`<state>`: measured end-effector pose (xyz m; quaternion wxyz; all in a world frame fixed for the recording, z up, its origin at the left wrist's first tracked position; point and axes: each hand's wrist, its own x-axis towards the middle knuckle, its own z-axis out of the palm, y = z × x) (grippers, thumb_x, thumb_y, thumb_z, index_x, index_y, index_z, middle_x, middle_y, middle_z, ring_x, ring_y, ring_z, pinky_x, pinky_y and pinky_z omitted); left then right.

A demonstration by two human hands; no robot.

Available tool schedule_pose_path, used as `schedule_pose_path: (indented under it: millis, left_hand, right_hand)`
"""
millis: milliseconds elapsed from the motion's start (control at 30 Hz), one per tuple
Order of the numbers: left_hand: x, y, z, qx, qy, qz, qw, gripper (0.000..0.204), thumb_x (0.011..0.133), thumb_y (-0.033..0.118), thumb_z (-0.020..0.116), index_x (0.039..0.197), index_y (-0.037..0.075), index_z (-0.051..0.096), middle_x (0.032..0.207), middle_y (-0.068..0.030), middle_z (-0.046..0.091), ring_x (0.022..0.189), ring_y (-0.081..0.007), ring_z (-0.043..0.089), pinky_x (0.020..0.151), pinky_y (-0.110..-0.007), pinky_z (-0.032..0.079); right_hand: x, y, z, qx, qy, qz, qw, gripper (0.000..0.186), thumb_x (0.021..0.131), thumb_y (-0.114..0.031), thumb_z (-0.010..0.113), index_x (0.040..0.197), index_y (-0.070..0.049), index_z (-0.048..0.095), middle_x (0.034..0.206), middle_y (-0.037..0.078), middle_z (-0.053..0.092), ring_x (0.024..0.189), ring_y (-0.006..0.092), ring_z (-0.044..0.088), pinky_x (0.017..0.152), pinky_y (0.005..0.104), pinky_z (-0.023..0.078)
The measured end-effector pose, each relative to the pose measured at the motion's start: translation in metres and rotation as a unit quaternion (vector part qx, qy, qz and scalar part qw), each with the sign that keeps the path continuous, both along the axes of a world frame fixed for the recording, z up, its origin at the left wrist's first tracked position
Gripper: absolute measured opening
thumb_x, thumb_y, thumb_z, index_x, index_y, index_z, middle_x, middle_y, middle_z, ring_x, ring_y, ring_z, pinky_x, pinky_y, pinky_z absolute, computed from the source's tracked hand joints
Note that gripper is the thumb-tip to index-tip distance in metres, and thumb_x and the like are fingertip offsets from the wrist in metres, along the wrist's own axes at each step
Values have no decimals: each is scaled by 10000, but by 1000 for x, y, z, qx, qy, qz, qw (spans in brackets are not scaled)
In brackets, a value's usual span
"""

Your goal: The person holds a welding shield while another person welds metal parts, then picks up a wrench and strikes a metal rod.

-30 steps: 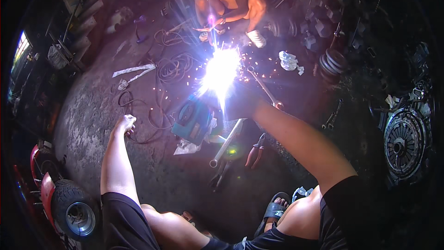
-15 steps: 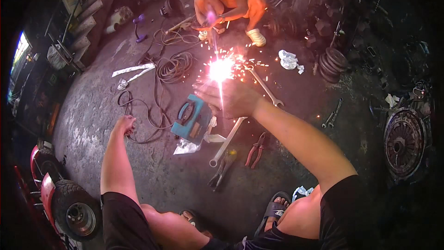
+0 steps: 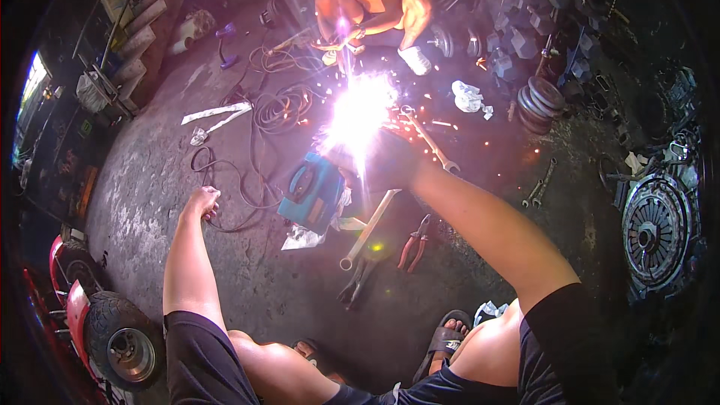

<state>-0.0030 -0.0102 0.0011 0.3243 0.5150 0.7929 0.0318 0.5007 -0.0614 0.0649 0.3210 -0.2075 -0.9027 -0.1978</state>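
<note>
My right hand (image 3: 391, 160) is held out over the floor beside a blinding white welding arc (image 3: 358, 116). Its fingers look stretched out flat, though glare washes out their tips; I see nothing held in it. My left hand (image 3: 202, 201) is low, its fingers curled closed beside a loop of dark cable (image 3: 236, 167); whatever may be inside them is hidden. Between my arms lies a teal case (image 3: 319, 206) with a black handle. Near it are a long combination spanner (image 3: 367, 231), red-handled pliers (image 3: 414, 244) and dark tongs-like pliers (image 3: 358, 279).
Across from me a person (image 3: 367, 0) crouches, hands close behind the arc. Another spanner (image 3: 431, 142) lies right of the sparks. A clutch pressure plate (image 3: 656, 232) stands at the right, with a stack of discs (image 3: 540, 101) further back. A small wheel (image 3: 124, 341) is at lower left.
The arc's glare has grown much larger and whiter, covering more of my right hand and lighting the surroundings. Both my arms stay about where they were.
</note>
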Motion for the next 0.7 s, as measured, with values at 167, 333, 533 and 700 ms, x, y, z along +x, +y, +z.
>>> schedule_pose_path:
  millis: [167, 333, 533, 700]
  left_hand:
    - [2, 0, 2, -2, 6, -5, 1000, 292, 965, 325, 500, 1157, 123, 588, 843, -55, 670, 554, -139, 612, 463, -305, 490]
    - [4, -1, 4, 6, -10, -8, 1000, 288, 967, 329, 499, 1149, 124, 588, 840, -56, 669, 548, -139, 611, 456, -301, 485]
    - [7, -4, 8, 5, 8, -6, 1000, 285, 966, 327, 505, 1150, 129, 595, 850, -52, 675, 582, -132, 612, 461, -292, 479]
    - [10, -6, 10, 4, 2, -4, 1000, 283, 964, 324, 507, 1139, 123, 602, 848, -48, 675, 590, -131, 611, 471, -295, 479]
  right_hand:
    - [2, 4, -7, -92, -107, -99, 985, 183, 714, -212, 621, 750, -33, 621, 729, 131, 602, 656, 271, 585, 672, 405, 499]
    - [-18, 3, 7, -37, -42, 4, 998, 338, 789, -220, 567, 1052, -8, 565, 1094, 153, 543, 1041, 270, 495, 913, 400, 430]
    - [-16, -12, 29, 7, -18, 28, 999, 280, 751, -201, 584, 959, -14, 581, 991, 145, 561, 946, 274, 525, 857, 405, 450]
    - [-17, -19, 43, 28, -12, 36, 999, 232, 720, -185, 599, 881, -18, 595, 905, 138, 577, 867, 277, 549, 810, 410, 467]
